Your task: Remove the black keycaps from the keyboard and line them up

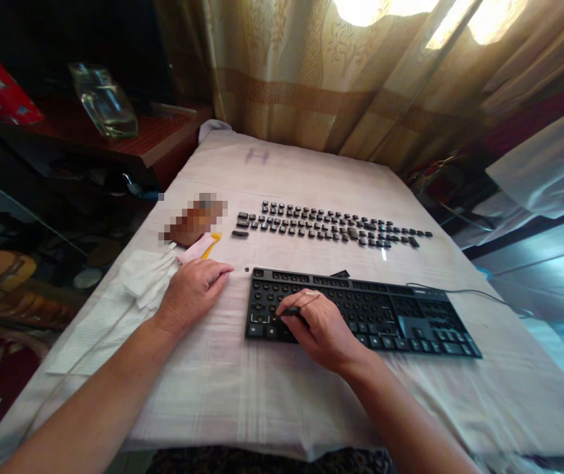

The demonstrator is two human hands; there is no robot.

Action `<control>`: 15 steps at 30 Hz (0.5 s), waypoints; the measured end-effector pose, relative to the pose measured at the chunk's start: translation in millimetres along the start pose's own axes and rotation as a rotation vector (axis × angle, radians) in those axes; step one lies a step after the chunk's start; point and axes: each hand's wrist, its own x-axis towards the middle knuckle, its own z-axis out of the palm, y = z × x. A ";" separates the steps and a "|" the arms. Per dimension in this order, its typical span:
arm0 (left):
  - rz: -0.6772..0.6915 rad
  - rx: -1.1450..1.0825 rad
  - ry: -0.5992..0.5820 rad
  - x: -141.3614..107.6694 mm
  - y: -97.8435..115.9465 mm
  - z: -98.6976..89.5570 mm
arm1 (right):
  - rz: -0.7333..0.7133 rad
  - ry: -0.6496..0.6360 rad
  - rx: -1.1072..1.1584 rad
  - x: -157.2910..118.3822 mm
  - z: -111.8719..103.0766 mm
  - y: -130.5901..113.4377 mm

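Because the keyboard (375,313) lies long side toward the wearer at the near half of the cloth-covered table (203,395), I see both forearms reach it without stretching. My right hand (320,326) hangs over its left end, fingers closed in a pinch on a thin dark tool (290,311); that close grip probably steadies the tip among the bare key sockets, though I cannot make out the tip itself. My left hand (193,288) rests on the cloth beside that end, fingers loosely bent and a little parted, with nothing visible in them; a small dark square (247,269) lies just beyond the fingertips. Behind the keyboard, loose keycaps (353,233) stand in rows, likely to preserve their order. Crumpled tissue (146,276) and a yellow-ended implement (208,247) sit off left, seemingly kept within easy reach.
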 end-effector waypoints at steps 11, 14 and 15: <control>0.251 -0.188 -0.250 -8.0 18.6 1.7 | 0.082 0.155 0.130 -1.4 9.7 0.1; 0.265 -0.189 -0.348 -13.0 24.2 7.7 | 0.095 0.172 0.114 -2.6 10.7 1.7; 0.262 -0.182 -0.363 -14.1 25.2 9.3 | 0.093 0.177 0.112 -3.0 11.0 2.2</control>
